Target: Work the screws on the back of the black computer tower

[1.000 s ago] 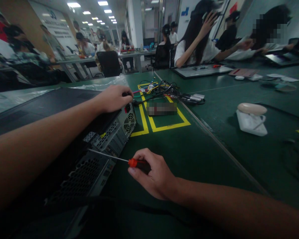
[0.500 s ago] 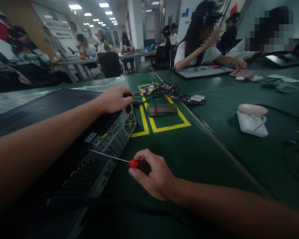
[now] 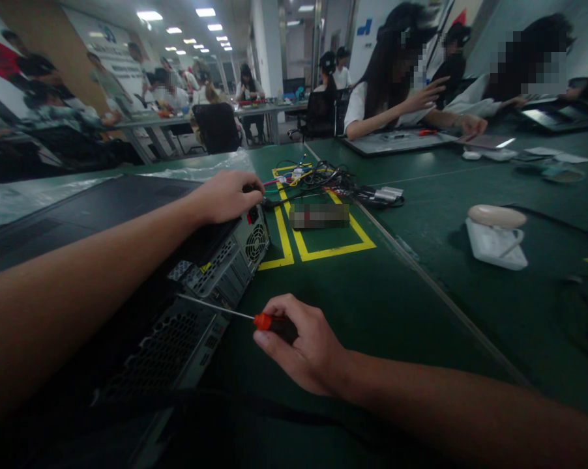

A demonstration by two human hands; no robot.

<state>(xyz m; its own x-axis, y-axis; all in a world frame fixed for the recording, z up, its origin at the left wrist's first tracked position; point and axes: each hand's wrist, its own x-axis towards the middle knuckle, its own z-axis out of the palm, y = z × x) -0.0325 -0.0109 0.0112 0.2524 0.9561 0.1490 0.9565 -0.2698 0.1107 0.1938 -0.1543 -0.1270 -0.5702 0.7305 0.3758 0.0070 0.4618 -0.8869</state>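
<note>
A black computer case (image 3: 150, 190) lies on the left with its metal back panel facing right. My left hand (image 3: 233, 194) rests over the case's top rear corner, its fingers curled round the edge next to a black cable; the fingertips are partly hidden. My right hand (image 3: 301, 342) is wrapped round the dark handle of a screwdriver (image 3: 262, 320) with an orange collar. The thin shaft reaches left to the rear edge of the case, above a honeycomb vent (image 3: 160, 345); what its tip touches is too dark to make out. A small fan grille (image 3: 256, 243) shows below my left hand.
Beyond the case, a tangle of cables (image 3: 326, 174) lies on the green table (image 3: 392, 306), near yellow tape (image 3: 336, 250) and a blurred-out oblong item. A white holder with a beige oval top (image 3: 497, 217) stands on the right. Several people sit at tables behind.
Both my hands and the case stay almost where they were. The screwdriver handle appears slightly turned in my right hand. Across the table, a person's raised hand has come down and opened.
</note>
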